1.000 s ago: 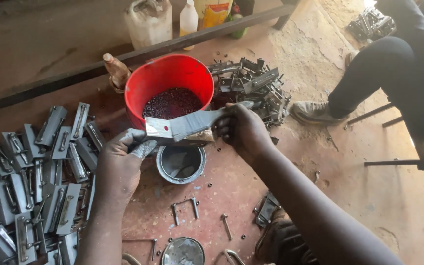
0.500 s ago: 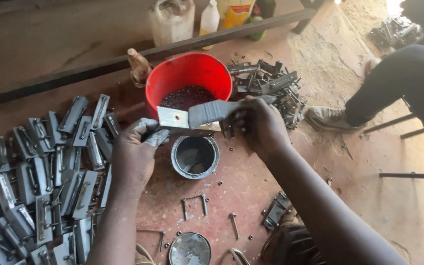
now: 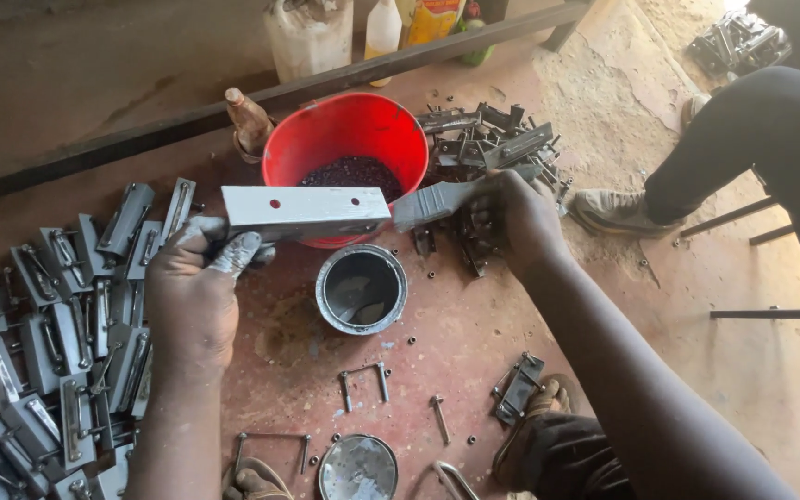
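The left hand (image 3: 194,294) pinched a flat grey metal plate (image 3: 306,211) by its near end, now held level above the red bucket (image 3: 349,139) rather than tilted as a second earlier. The right hand (image 3: 516,218) closed its fingers around a paintbrush (image 3: 432,200), bristles apparently touching the plate's end. The open paint tin (image 3: 361,289) sat directly below.

Grey-painted flat metal plate (image 3: 306,211), level, brush (image 3: 437,199) seemingly touching
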